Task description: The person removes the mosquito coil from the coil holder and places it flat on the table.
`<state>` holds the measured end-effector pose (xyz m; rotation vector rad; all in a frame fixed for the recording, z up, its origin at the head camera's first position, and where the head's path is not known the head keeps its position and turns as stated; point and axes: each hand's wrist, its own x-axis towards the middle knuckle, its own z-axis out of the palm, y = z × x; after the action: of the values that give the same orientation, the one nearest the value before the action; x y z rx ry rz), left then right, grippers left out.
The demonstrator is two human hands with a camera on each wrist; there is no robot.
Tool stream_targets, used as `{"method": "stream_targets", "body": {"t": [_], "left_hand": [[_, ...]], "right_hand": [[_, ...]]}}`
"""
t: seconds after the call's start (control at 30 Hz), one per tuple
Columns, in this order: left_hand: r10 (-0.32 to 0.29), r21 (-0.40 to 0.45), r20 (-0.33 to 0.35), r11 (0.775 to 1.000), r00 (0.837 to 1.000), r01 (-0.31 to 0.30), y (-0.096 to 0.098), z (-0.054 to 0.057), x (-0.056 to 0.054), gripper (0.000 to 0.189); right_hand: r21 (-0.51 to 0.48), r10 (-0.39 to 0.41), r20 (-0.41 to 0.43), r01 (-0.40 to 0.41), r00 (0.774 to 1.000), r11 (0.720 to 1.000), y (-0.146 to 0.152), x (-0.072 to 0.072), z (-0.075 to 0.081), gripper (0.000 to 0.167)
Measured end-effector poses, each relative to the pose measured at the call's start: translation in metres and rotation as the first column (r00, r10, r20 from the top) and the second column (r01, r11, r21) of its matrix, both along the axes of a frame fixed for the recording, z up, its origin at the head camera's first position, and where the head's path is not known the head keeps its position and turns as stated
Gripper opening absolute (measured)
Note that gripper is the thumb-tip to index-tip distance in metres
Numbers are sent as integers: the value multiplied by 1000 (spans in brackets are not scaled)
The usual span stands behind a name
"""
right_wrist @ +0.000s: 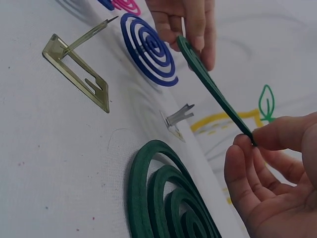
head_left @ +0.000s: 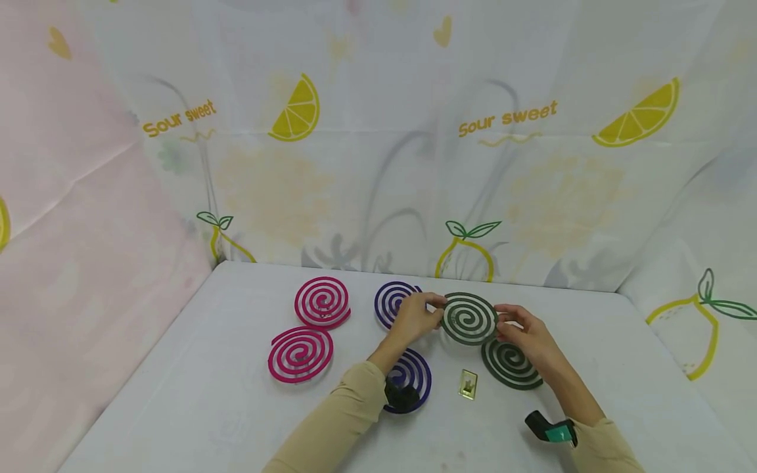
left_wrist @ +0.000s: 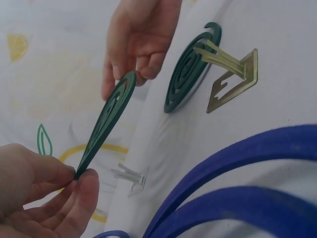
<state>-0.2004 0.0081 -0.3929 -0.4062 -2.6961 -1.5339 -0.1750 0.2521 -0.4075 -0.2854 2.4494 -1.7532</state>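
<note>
Both hands hold a dark green mosquito coil (head_left: 467, 319) between them above the table. My left hand (head_left: 414, 320) pinches its left rim between thumb and fingers. On the opposite rim, my right hand (head_left: 530, 338) pinches likewise. The left wrist view shows this coil (left_wrist: 106, 121) nearly edge-on and tilted. A second green coil (head_left: 513, 364) lies below the right hand. A small metal coil stand (head_left: 468, 384) with an upright prong sits nearer me. Another stand (right_wrist: 174, 121) appears in the wrist views, standing on the table below the held coil.
Left of the green coils are a far blue coil (head_left: 381, 314), partly behind the left hand, and a near blue coil (head_left: 427, 381), partly covered by the wrist camera. Farther left are two pink coils, one far (head_left: 322, 302) and one near (head_left: 300, 355). Printed cloth (head_left: 378, 171) hangs behind the white table (head_left: 195, 394).
</note>
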Motion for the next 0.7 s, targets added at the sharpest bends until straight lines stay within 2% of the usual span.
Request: {"method": "stream_targets", "body": {"t": [0.17,0.4,0.7], "left_hand": [[3,-18,-14,1000,1000,-3,3,-1,3,23],[-14,19,11,1000,1000,14,7,-2,6,24],[-28,52,-4,998,1000,28,11,-2,8,22]], "right_hand": [[-7,0,0,0,1000,1000,3,3,0,47],[6,2,-4,-2,1000,1000,7,6,0,47],[13,8,5,-8,1000,1000,11,11,4,47]]}}
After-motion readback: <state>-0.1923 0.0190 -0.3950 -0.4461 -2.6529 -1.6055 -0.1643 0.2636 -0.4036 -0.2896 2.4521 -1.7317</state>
